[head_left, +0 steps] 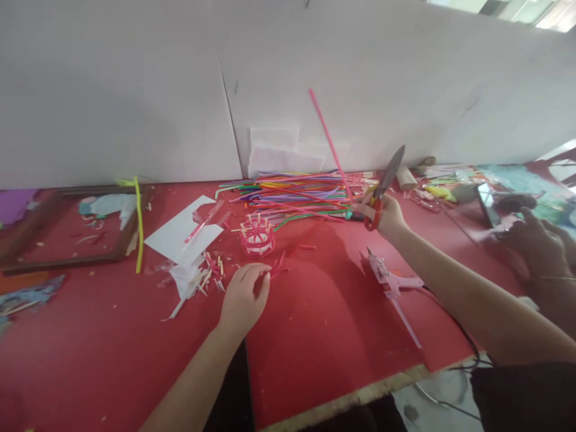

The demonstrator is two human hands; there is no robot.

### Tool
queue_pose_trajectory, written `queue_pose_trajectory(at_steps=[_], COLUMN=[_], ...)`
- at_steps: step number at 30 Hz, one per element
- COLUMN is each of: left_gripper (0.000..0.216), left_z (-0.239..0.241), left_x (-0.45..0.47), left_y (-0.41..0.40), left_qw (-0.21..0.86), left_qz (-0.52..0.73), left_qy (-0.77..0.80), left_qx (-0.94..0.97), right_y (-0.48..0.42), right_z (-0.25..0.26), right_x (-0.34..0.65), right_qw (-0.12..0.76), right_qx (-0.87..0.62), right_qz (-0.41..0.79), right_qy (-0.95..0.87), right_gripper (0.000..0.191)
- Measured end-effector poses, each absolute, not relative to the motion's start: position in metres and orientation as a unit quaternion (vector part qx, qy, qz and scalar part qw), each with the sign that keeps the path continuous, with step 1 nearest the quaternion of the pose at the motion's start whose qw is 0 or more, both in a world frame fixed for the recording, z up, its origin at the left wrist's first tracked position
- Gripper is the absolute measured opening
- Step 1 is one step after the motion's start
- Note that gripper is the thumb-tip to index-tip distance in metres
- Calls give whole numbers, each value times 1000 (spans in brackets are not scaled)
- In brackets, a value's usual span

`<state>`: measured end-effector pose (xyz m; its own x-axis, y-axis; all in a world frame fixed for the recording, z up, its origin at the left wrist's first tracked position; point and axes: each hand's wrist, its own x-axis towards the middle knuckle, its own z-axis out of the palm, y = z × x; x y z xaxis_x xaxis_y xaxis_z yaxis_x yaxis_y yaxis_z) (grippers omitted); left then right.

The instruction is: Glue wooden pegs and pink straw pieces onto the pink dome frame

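My left hand (245,295) rests on the red table (324,312) with its fingers pinched over short pink straw pieces (279,267). Just beyond it stands a small round pink straw model (257,236). My right hand (384,215) is raised above the table, gripping scissors (386,180) with a red handle, blades pointing up. The same hand holds a long pink straw (330,143) that slants up to the left. A pile of coloured straws (297,195) lies behind, along the wall.
A pink glue gun (393,281) with a black cord lies right of centre. White paper (182,235) and straw scraps sit to the left, beside a yellow-green straw (139,225) and a wooden frame (67,259). Another person's hand (537,243) reaches toward a phone (488,204) at the right.
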<state>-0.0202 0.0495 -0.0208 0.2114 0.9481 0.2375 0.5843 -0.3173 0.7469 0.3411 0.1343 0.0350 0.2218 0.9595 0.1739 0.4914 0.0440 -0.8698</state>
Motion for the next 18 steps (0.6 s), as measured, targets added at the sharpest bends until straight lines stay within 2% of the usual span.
queue_pose_trajectory(at_steps=[5, 11, 15, 18], left_gripper=[26, 54, 43, 27], left_z=[-10, 26, 38, 32], left_x=[-20, -10, 8, 19], left_y=[52, 42, 27, 20], left_qw=[359, 637, 715, 704], left_qz=[353, 231, 150, 155], left_qy=[573, 461, 406, 423], left_qx=[647, 573, 549, 549], right_y=[85, 47, 37, 35], right_z=[51, 58, 65, 67], right_x=[322, 289, 270, 261], right_qw=[327, 170, 104, 72], right_qx=[-574, -529, -544, -541], right_qz=[385, 474, 462, 453], right_qy=[-644, -683, -693, -704], right_gripper=[51, 36, 11, 20])
